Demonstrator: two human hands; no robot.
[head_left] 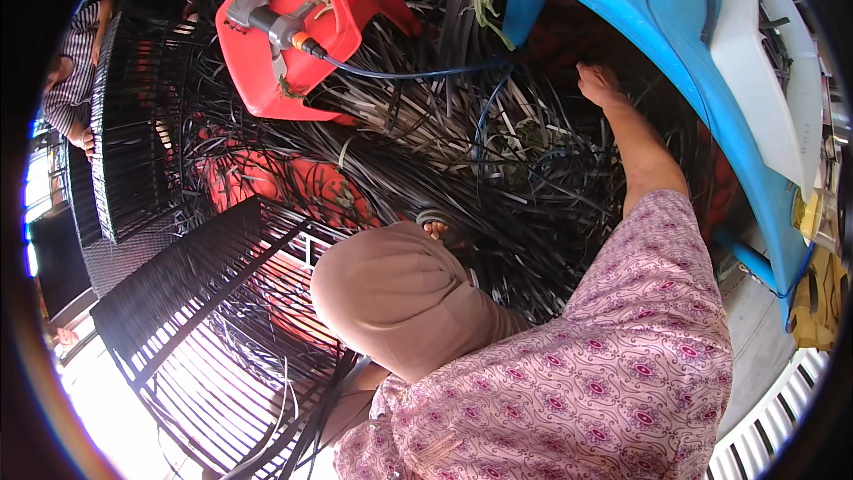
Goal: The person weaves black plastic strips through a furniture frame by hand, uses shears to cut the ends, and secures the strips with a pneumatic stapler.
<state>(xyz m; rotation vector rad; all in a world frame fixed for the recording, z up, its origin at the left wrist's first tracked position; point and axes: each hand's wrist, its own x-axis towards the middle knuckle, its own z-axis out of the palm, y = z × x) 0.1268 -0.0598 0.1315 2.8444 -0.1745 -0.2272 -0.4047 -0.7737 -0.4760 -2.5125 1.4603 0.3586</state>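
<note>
My right arm reaches forward in a pink patterned sleeve. My right hand (600, 84) has its fingers curled closed beside the blue plastic furniture, over a heap of dark flat strips (515, 213); what it holds, if anything, I cannot make out. Only a bit of my left arm (366, 378) shows at the lower middle, next to a black frame (200, 302) crossed by rows of dark strips. Loose strip ends hang by that frame's near corner. The left fingers are hidden. Beige cloth (391, 293) bulges between the frame and the heap.
A grey air tool (271, 22) lies on a red plastic stool (244, 67), its blue hose (418, 74) crossing the heap. Blue plastic furniture (640, 13) curves along the right, beneath a white tray (764, 62). At far left, a person's hand (86, 138) touches another strip-wound frame (133, 124).
</note>
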